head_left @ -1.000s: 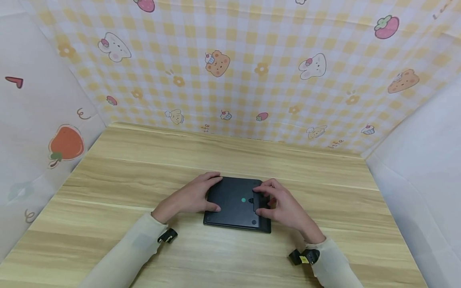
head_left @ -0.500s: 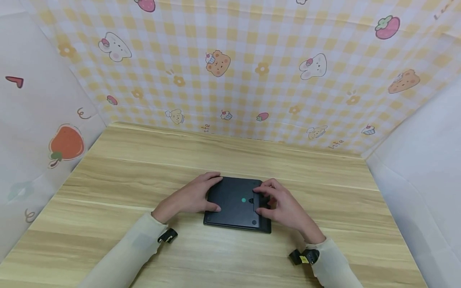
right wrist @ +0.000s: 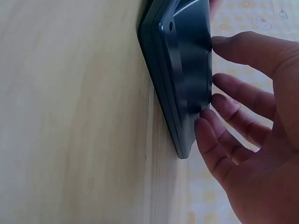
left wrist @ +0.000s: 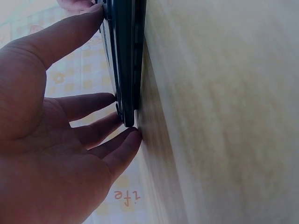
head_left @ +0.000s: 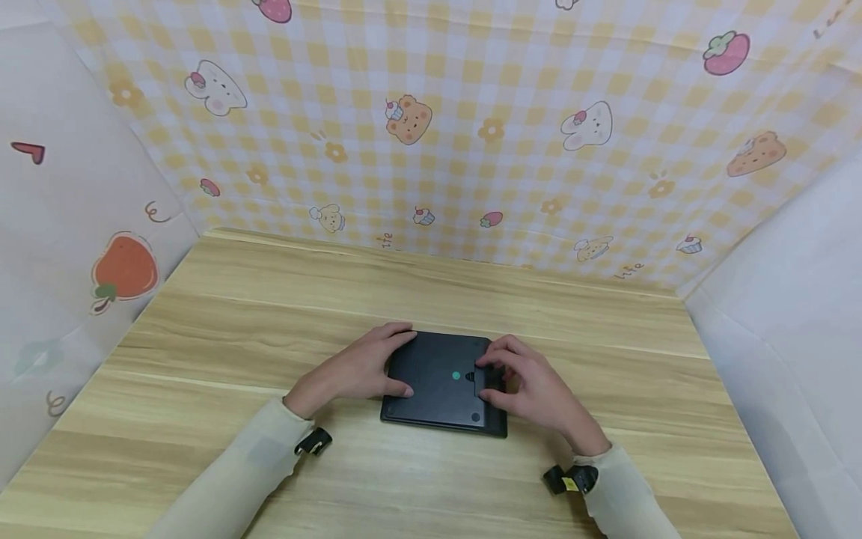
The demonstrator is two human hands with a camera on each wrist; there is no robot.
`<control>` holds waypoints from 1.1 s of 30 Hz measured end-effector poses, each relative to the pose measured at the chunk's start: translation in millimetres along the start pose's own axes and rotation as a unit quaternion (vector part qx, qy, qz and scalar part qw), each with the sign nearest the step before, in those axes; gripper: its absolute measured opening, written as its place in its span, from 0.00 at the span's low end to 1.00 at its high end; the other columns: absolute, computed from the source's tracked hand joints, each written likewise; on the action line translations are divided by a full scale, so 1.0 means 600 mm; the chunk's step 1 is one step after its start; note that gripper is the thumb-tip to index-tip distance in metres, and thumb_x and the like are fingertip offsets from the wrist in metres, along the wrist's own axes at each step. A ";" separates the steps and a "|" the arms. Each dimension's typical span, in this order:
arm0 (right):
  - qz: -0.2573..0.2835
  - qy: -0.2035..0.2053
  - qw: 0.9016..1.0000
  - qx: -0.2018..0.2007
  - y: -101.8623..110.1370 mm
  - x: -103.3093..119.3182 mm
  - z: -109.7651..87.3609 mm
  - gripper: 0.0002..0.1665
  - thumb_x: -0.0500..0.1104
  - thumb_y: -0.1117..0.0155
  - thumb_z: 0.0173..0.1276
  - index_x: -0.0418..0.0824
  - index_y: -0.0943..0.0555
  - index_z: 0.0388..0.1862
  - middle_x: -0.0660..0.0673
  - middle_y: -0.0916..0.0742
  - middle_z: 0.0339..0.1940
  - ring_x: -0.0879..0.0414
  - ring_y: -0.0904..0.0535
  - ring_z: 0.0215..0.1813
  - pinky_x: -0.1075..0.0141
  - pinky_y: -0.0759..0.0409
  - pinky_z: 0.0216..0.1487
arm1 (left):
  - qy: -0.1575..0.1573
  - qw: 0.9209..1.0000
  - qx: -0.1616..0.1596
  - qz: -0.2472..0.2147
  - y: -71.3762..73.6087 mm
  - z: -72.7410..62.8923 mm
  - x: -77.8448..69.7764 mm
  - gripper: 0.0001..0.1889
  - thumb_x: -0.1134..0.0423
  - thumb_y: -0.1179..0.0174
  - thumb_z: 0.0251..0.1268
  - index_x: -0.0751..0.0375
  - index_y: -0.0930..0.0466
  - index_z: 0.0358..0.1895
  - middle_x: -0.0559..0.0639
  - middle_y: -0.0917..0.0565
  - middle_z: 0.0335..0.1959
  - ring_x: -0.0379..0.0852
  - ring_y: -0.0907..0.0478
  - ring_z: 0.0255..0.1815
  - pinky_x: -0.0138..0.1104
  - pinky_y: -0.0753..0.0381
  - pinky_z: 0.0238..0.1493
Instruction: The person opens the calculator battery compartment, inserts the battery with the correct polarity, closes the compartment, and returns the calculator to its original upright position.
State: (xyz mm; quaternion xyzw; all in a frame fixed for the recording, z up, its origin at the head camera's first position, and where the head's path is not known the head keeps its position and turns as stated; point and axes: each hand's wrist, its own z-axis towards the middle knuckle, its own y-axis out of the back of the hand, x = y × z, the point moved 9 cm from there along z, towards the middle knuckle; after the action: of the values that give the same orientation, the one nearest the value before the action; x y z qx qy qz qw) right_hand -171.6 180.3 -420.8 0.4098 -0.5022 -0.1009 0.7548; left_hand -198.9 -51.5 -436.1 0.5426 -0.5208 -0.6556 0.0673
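Note:
A black calculator (head_left: pixel 431 378) lies face down on the table in the head view, with a green round sticker (head_left: pixel 456 376) on its back. Near its right edge is a battery cover (head_left: pixel 480 380) with a small latch (head_left: pixel 470 376). My left hand (head_left: pixel 367 367) steadies the left side. Its thumb rests on the back, and its fairly straight fingers touch the far left corner and edge. My right hand (head_left: pixel 532 385) holds the cover between thumb and index fingertips at its two ends. The cover appears seated, and the calculator's keys are hidden underneath.
The wood-grain table (head_left: pixel 303 299) extends around the calculator. A yellow checked cloth (head_left: pixel 458 150) hangs behind it, and white cloth (head_left: pixel 795 337) stands at the sides. Black wrist cameras (head_left: pixel 313 442) are strapped over both sleeves.
The right index fingertip has shifted slightly toward the thumb along the battery cover. My left hand and the calculator stay in place.

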 end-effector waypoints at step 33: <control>-0.066 0.054 0.996 -0.016 0.004 0.021 -0.001 0.13 0.38 0.15 0.63 0.48 0.07 0.45 0.52 0.15 0.59 0.50 0.19 0.62 0.48 0.17 0.61 | 0.001 1.000 0.000 -0.001 0.000 -0.003 0.002 0.49 0.52 0.20 0.67 0.70 0.35 0.84 0.62 0.40 0.88 0.65 0.42 0.87 0.56 0.34 0.80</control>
State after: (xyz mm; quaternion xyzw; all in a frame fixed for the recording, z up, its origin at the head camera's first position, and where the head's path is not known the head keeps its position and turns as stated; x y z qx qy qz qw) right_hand -165.5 174.7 -410.7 0.4348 -0.4312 -0.1358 0.7788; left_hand -197.9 -53.5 -436.8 0.5437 -0.5204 -0.6551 0.0669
